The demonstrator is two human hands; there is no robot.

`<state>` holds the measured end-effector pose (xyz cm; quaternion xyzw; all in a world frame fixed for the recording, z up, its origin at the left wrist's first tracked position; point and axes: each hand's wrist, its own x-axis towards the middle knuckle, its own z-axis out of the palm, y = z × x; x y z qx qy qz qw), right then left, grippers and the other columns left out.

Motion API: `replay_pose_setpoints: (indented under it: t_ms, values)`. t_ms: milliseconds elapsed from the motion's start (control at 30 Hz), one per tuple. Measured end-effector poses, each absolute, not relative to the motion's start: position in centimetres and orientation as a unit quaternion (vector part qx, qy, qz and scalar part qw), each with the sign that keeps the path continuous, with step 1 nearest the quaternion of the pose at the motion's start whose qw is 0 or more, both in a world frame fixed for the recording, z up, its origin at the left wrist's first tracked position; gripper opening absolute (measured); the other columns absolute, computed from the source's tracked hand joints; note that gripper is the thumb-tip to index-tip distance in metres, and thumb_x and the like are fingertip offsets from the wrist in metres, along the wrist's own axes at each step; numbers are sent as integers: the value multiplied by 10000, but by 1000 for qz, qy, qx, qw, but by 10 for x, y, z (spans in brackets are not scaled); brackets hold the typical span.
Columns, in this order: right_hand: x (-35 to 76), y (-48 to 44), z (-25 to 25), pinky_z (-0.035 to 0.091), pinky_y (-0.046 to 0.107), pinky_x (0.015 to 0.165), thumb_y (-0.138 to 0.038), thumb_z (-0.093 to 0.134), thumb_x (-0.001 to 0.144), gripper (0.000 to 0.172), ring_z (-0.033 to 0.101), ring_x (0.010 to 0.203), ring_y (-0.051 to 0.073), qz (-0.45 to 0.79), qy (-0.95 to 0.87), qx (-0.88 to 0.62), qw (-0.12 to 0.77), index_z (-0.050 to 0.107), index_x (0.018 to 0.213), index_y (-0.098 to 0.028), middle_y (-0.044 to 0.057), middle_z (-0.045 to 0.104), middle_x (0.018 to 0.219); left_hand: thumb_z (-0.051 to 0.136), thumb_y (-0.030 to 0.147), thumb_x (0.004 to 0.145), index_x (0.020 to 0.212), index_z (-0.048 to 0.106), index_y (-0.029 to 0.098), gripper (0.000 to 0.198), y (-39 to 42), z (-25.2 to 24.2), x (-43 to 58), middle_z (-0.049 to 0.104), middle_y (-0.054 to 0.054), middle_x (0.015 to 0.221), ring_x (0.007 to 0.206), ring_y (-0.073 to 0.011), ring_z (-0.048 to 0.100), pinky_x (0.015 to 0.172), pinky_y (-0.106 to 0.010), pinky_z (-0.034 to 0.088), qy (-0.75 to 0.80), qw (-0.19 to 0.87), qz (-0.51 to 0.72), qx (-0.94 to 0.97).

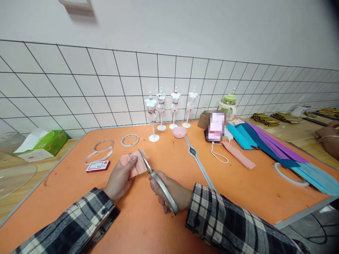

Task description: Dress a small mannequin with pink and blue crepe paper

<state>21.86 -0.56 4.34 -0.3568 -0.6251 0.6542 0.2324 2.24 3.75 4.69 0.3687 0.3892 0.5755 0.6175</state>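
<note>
My left hand (121,180) pinches a folded piece of peach crepe paper (138,167) between thumb and fingers, held just over the orange table. Wrapped around the grey handles of a pair of scissors (162,187) is my right hand (173,192). The scissor blades point up and away, lying across the right part of the paper. Whether the blades are parted cannot be made out clearly. Left of the paper lie a small red-and-white box (97,166) and a roll of white tape (130,140).
Several white mini dress forms (152,109) stand at the back beside a pink dish (179,132). A phone (216,127), a green-lidded bottle (228,106) and coloured crepe paper (278,144) are to the right. A tissue pack (54,143) sits left. Another person's hand (328,139) shows far right.
</note>
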Motion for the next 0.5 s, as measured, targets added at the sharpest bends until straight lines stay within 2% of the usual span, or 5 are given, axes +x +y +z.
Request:
replay_pose_setpoints:
  t_ms: [300,500]
  values:
    - [219,-7,45,450,178,326,-781,368,859,588,455,402,66,647,-630,-361,232,385,1115,-252,-99,416,622,852,336,679,929,681,134,364,30,61,32,713,-33,751,645,-144,652,608,-214,526,398,623,571,356]
    - [218,-6,42,479,199,340,-781,385,853,585,476,411,66,643,-628,-363,247,396,1100,-251,-93,432,644,819,296,732,988,682,142,329,30,57,32,721,-44,815,668,-145,658,624,-223,534,376,621,572,382]
